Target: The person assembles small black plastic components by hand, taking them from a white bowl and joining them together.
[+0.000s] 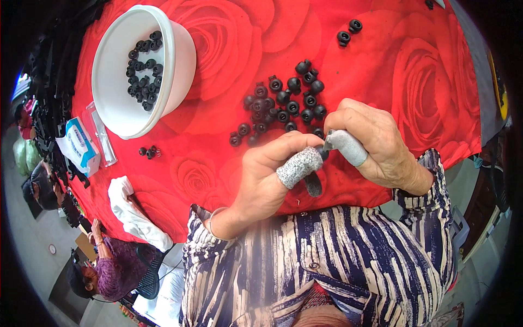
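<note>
You have both hands brought together at the near side of the heap: your left hand (261, 174) seems to pinch a small black piece (324, 153) between index finger and sleeved thumb, while your right hand (376, 141) is curled in close, its pale-sleeved thumb bent toward the same spot. A small greyish glint shows there, but your fingers hide too much to tell whether the right hand grips that, the piece, or both. Judging by how things lie, you look to be partway through, with this one piece in work. In front of your hands, a loose heap of black pieces (283, 98) sits on the red-covered table (218, 174), a couple of dozen or so. At the far left, the white tub (184, 71) holds another batch of pieces (157, 69), also a good number. If the tub takes those you have dealt with, a large share is left on the cloth; the pieces are too small to show which are finished. Two strays (356, 25) lie beyond the heap to the right, and a little cluster (150, 154) rests on the near side of the tub.
</note>
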Available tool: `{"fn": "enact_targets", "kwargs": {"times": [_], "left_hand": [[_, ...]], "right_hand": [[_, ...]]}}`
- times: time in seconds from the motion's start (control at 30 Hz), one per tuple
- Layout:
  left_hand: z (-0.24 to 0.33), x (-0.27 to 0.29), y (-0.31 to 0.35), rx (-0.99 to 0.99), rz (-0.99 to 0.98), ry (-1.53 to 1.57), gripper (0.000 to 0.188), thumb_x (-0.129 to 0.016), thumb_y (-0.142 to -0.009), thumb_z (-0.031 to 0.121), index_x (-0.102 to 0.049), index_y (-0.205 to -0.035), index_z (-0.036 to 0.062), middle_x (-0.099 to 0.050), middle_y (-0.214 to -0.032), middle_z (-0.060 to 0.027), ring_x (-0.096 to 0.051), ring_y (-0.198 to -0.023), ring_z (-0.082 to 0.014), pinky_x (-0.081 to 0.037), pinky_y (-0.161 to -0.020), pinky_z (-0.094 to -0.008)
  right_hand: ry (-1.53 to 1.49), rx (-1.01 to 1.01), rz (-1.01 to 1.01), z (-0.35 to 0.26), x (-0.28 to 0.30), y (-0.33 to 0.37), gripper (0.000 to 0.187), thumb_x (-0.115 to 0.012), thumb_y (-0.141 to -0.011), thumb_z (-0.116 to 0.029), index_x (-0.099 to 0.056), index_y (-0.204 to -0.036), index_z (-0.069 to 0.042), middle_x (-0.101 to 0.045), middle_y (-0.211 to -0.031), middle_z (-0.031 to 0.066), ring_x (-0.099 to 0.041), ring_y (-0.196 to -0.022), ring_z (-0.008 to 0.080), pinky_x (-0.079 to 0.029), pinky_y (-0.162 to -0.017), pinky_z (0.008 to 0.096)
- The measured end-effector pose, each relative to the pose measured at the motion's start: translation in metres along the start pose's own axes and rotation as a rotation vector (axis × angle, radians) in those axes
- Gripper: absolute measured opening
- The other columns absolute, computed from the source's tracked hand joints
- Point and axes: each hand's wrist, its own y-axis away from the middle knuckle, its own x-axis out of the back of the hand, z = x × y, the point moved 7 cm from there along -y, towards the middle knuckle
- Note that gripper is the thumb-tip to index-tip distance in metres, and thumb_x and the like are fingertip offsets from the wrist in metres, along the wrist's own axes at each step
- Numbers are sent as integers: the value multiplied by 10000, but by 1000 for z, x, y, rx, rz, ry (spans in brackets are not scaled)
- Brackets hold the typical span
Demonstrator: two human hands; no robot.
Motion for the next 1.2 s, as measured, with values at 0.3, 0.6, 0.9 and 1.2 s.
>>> {"fn": "enact_targets", "kwargs": {"times": [0.3, 0.6, 0.9, 1.2], "left_hand": [[1, -1, -1, -24, -1, -4, 232, -595, -879, 1, -606, -1106, -42, -577, -920, -27, -529, -825, -73, -427, -714, -210], [-1, 1, 1, -31, -7, 23, 280, -603, -884, 57, -591, -1152, -26, -627, -1009, -85, -591, -840, -129, -455, -735, -254], [-4, 0, 0, -10, -45, 131, 252, -577, -880, -23, -594, -1129, -53, -586, -971, -43, -549, -858, -90, -445, -751, -221], [-3, 0, -1, -11, -37, 125, 253, -578, -883, -17, -595, -1134, -51, -586, -982, -41, -553, -868, -90, -446, -753, -219]], "right_hand": [[-12, -17, 12, 1, 0, 0, 107, -574, -856, -143, -550, -851, -38, -473, -728, 101, -526, -648, 281, -416, -544, 387], [6, -6, -11, 1, -1, 0, 123, -565, -864, -150, -534, -827, -37, -456, -713, 105, -514, -634, 285, -405, -533, 393], [-38, -6, 0, 2, 0, 0, 131, -569, -864, -154, -530, -820, -37, -471, -712, 103, -522, -633, 281, -410, -534, 386], [-38, 0, 10, 1, 1, 0, 120, -583, -847, -137, -529, -820, -34, -486, -719, 99, -525, -629, 280, -413, -533, 384]]}}
